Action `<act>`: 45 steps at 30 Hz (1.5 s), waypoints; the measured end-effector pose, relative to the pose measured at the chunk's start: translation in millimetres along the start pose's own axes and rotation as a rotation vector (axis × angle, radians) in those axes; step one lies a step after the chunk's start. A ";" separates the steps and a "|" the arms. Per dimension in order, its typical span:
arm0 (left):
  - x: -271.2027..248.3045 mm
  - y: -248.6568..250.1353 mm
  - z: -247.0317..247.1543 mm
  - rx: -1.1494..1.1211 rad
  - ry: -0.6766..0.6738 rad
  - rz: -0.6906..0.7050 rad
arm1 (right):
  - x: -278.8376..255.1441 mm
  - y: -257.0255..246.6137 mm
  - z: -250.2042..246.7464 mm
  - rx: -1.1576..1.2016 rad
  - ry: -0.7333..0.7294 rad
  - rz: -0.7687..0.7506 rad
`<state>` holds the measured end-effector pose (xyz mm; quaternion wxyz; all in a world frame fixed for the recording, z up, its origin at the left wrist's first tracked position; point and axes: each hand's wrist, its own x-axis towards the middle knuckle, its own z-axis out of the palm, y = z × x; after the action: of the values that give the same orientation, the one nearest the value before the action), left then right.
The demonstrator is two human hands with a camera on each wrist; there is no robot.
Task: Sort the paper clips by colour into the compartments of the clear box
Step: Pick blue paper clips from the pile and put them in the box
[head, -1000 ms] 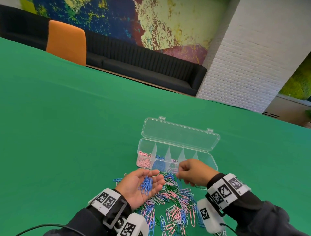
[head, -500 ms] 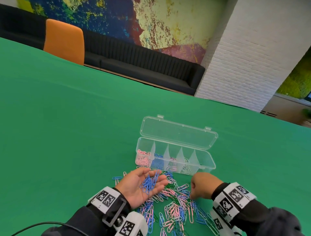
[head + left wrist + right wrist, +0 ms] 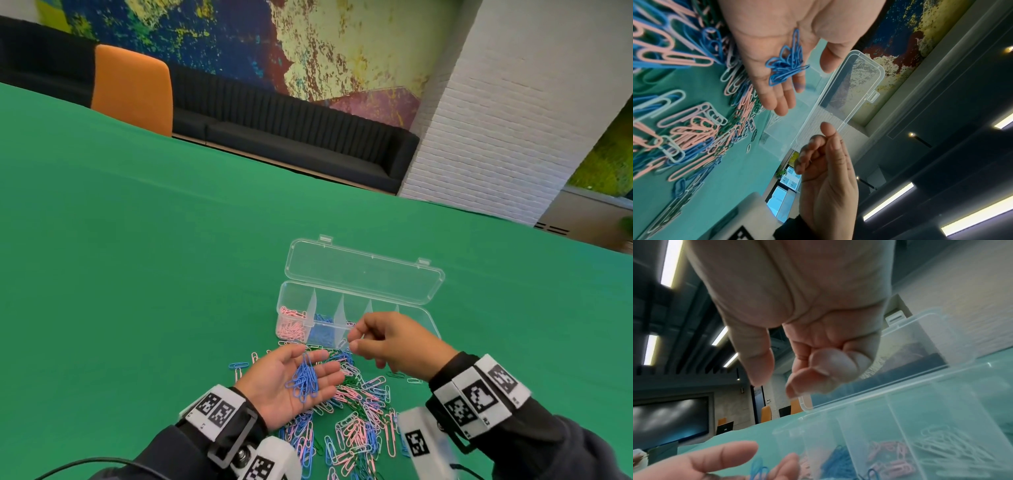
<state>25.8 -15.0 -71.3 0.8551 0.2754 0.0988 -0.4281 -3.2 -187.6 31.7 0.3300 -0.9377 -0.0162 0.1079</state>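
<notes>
Blue clips [image 3: 305,378] sit loose in the left hand [image 3: 291,380], palm up, fingers flat and open, just short of the clear box [image 3: 356,320]. One tilt and they slide back into the mixed pile [image 3: 352,428] on the green surface [image 3: 137,274]. Over the box's front rim hovers the right hand [image 3: 394,344], fingers curled; whether they pinch a clip I cannot tell. Inside, pink [image 3: 291,325] lies leftmost, blue [image 3: 322,334] beside it; a drop near a divider could land in the wrong compartment.

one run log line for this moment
left hand: palm up, carrying blue clips | right hand: curled at clear box, contents unclear | loose pile: unsorted
</notes>
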 end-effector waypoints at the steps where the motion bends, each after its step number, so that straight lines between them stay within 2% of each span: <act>1: 0.5 1.2 -0.5 -0.008 0.002 0.006 | 1.3 -1.2 0.2 0.002 0.020 -0.012; 5: -1.2 6.2 6.3 -0.056 0.037 0.034 | -0.3 9.1 1.9 0.006 0.057 0.017; 9: 0.2 24.1 33.7 0.041 0.065 0.130 | -7.0 21.4 2.1 0.065 0.073 0.028; 12: 17.7 45.7 63.3 0.170 0.061 0.335 | -11.0 26.8 1.3 0.115 0.104 0.011; 16: 53.3 62.7 91.0 0.442 0.190 0.674 | -15.8 34.1 2.4 0.192 0.131 -0.020; 19: 73.0 58.0 85.2 0.661 0.292 0.789 | -19.5 40.3 4.0 0.238 0.122 -0.042; 30: 79.9 55.3 73.0 0.765 0.263 0.759 | -17.5 53.0 3.2 0.243 0.098 -0.039; 35: 75.2 57.7 73.9 0.807 0.227 0.750 | -9.6 66.7 -5.8 -0.014 0.030 0.033; 39: 72.6 57.8 71.1 1.016 0.237 0.715 | -7.4 65.8 -10.4 -0.135 -0.029 0.055; 42: 68.2 59.8 73.8 1.027 0.233 0.711 | -6.9 60.9 -13.4 -0.166 -0.031 0.074; 45: 55.1 64.0 78.7 0.990 0.218 0.745 | -4.2 56.4 -13.7 -0.318 -0.022 0.085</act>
<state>104.7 -65.2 -3.6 0.7031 0.6966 -0.1267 -0.0661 -6.6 -240.6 7.7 0.1725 -0.9767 0.0031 0.1280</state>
